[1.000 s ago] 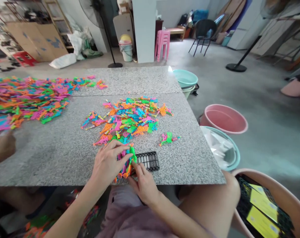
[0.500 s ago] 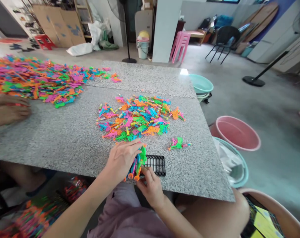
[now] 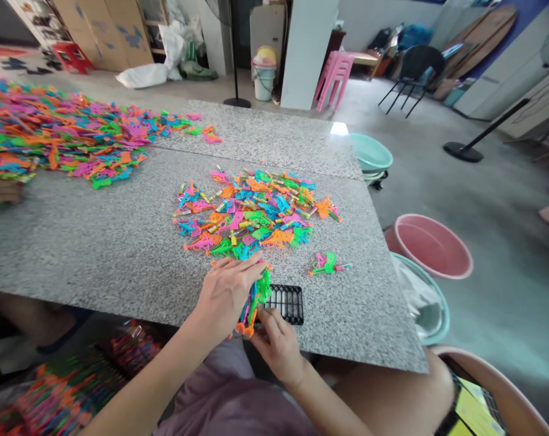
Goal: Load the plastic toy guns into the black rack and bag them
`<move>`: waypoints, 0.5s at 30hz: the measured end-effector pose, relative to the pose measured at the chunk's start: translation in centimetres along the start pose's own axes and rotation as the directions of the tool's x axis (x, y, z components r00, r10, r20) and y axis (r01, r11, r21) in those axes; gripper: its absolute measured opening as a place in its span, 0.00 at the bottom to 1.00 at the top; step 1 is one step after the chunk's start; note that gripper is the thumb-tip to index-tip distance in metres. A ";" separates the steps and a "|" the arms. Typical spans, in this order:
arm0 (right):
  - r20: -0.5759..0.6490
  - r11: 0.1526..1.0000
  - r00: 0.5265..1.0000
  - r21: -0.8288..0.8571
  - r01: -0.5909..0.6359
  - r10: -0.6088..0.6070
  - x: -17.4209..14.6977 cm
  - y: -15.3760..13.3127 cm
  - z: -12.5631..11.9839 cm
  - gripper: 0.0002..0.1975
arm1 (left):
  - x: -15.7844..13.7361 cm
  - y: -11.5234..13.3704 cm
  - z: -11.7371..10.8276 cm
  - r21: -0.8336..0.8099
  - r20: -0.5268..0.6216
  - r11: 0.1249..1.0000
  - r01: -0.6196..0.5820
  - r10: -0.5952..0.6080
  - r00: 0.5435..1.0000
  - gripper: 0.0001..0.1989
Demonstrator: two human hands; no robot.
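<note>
My left hand (image 3: 231, 287) lies over a row of small plastic toys (image 3: 261, 292) shaped like little guns, its fingers together and wrapped across their top. The toys stand packed side by side at the left part of a black grid rack (image 3: 289, 304) near the table's front edge. Bent fingers of my right hand (image 3: 278, 342) pinch at the lower right side of the row, close to the orange ends; the fingertips are partly hidden. Beyond my hands spreads a loose pile of similar toys (image 3: 260, 209). A few lie apart (image 3: 327, 264) to the right.
A larger heap of plastic parts (image 3: 65, 133) covers the speckled table's (image 3: 133, 242) far left, with another person's hand (image 3: 4, 192) beside it. Past the right edge are a pink basin (image 3: 433, 245) and a turquoise basin (image 3: 371, 151). Bagged toys (image 3: 133, 346) sit below, left.
My hands stay on the row of toys with only slight shifts. The other person's hand has drawn left, and green now shows by it. The view has shifted slightly.
</note>
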State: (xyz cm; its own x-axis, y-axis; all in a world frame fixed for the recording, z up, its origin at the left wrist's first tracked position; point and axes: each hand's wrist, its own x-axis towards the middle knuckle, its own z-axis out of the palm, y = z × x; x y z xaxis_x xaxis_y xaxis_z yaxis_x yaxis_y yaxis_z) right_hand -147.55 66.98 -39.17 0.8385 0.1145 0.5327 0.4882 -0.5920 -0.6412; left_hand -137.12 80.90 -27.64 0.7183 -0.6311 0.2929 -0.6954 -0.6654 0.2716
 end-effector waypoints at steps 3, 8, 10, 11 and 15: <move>0.015 0.999 0.999 0.009 0.038 -0.038 0.1 0.0 -0.2 0.26 | -0.1 0.0 -0.1 0.014 -0.019 1.000 -0.008 0.009 1.000 0.18; 0.035 1.000 0.999 0.008 -0.028 0.028 0.4 -0.5 -0.2 0.27 | 0.0 0.1 0.3 0.029 -0.016 0.999 0.022 -0.021 1.000 0.17; 0.030 0.998 0.998 0.006 -0.061 0.061 0.4 -0.7 -0.1 0.27 | 0.2 0.1 0.5 0.022 -0.008 0.999 0.039 -0.039 0.999 0.17; 0.023 0.998 0.998 0.004 -0.066 0.066 0.4 -0.7 -0.1 0.27 | 0.3 0.0 0.6 0.014 -0.006 0.999 0.044 -0.044 0.999 0.17; 0.028 0.999 0.999 0.013 -0.046 0.045 0.5 -0.6 -0.2 0.26 | 0.2 -0.5 -0.1 -0.048 0.048 0.998 0.048 -0.045 0.998 0.18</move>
State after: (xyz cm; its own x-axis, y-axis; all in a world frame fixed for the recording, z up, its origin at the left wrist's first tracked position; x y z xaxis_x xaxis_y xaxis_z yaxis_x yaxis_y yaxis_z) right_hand -147.48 67.30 -38.40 0.8663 0.1098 0.4873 0.4524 -0.5863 -0.6720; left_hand -136.70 81.16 -27.62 0.7493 -0.6188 0.2358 -0.6607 -0.6747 0.3290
